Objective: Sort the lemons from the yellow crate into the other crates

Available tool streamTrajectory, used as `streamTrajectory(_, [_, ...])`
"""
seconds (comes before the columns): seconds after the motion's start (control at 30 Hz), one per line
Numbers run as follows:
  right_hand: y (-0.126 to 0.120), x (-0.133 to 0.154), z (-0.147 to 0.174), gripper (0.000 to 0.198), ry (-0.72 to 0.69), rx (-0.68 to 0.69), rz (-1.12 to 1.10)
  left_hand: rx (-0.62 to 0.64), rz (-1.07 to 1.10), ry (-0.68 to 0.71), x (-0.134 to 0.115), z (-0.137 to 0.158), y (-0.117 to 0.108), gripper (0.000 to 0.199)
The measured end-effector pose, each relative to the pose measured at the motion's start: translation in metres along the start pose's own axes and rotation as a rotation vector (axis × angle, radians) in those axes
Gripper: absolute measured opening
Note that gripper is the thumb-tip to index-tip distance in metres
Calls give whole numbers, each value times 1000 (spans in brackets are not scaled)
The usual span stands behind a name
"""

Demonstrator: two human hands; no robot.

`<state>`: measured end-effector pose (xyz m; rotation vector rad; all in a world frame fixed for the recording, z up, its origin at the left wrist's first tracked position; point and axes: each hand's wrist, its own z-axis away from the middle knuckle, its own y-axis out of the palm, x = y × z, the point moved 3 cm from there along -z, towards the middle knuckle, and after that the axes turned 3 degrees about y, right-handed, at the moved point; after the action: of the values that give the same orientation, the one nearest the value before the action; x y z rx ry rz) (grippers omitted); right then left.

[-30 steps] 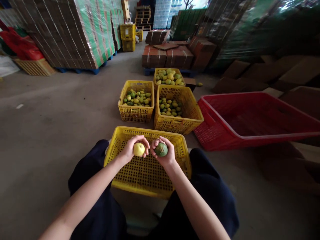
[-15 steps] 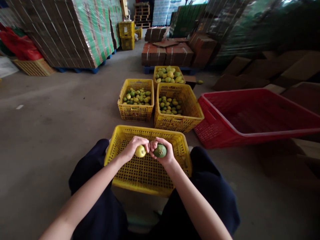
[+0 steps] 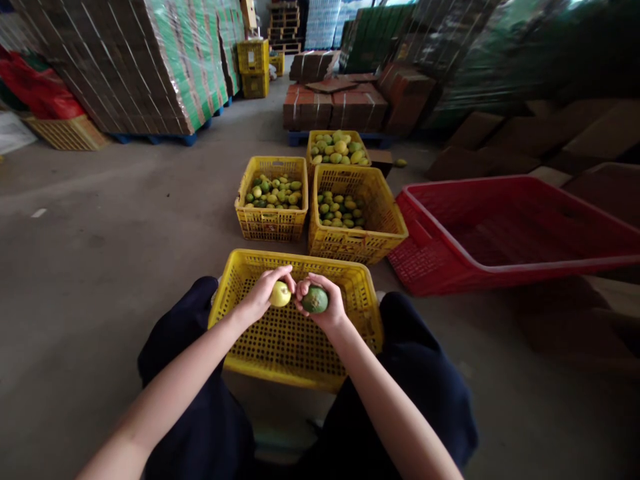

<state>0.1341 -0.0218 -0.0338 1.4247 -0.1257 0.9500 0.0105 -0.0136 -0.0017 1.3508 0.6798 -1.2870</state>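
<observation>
My left hand (image 3: 265, 292) is closed around a small, round yellow fruit (image 3: 280, 294), whose end faces me. In my right hand (image 3: 327, 300) sits a green oval fruit (image 3: 315, 300) with a brownish, rough patch at its end; the fingers curl round its far side. Both hands are close together, fingertips nearly meeting, above a yellow plastic crate (image 3: 300, 381) that stands between my knees. The crate's perforated bottom shows below the hands. The exact kind of fruit is hard to tell; both look citrus-like.
Beyond the near crate stand a left yellow crate (image 3: 273, 215), a right yellow crate (image 3: 357, 243) and a back yellow crate (image 3: 367, 162), all holding green and yellow fruit. A large red crate (image 3: 430, 267) is at the right. Strapped cardboard stacks (image 3: 333, 110) lie behind.
Both hands have risen slightly in the picture and shifted a little left, still holding the two fruits. The green fruit has turned slightly, showing more of its rough end.
</observation>
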Motion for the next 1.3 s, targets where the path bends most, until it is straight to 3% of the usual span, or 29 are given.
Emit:
streamTrajectory(0.13, [-10, -2, -4, 15, -25, -234, -209, -244, 173, -241, 10, -7, -9, 29])
streamTrajectory(0.23, [-11, -2, -4, 11, 0, -303, -327, -331, 333, -307, 10, -8, -10, 22])
streamTrajectory(0.4, [-5, 1, -1, 15, 44, -310, -347, -320, 443, -343, 3, -5, -8, 28])
streamTrajectory(0.63, [-7, -2, -4, 40, 118, -461, -257, -355, 511, -377, 2, -7, -8, 31])
streamTrajectory(1.03, [-10, -8, -8, 42, 189, -464, -149, -384, 508, -362, 5, -6, -12, 33])
streamTrajectory(1.1, [-12, -11, -10, 41, 147, -434, -51, -378, 480, -313, 4, -7, -11, 29])
streamTrajectory(1.2, [-10, -10, -10, 37, -69, -416, 147, -338, 416, -119, -2, -6, -8, 9])
streamTrajectory(1.3, [-3, 4, 0, 34, -340, -487, 346, -268, 243, 104, -13, -1, -6, 24])
